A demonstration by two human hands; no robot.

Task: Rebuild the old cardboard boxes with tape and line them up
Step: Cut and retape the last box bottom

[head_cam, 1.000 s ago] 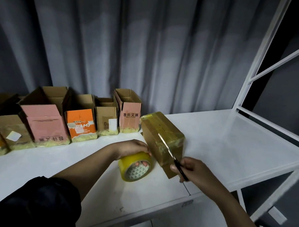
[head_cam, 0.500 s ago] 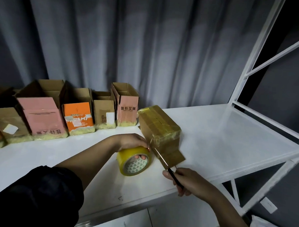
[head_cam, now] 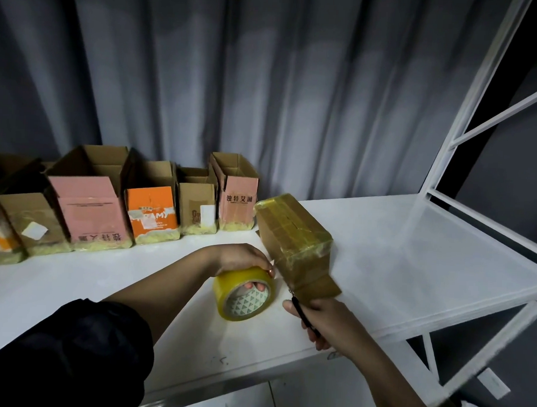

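Left hand clamps over the yellow roll of clear packing tape, fingertips hooked into its core. Right hand is clenched around black-handled scissors, just below the tape-wrapped brown cardboard box; the blades are hard to make out. My advice: keep the strip taut between roll and box, snip close to the cardboard, then smooth the end down. Beyond the fingers, along the grey curtain, at least six open rebuilt boxes line the white shelf. One roll, one pair of scissors.

Single head view, looking forward-down, close over white table
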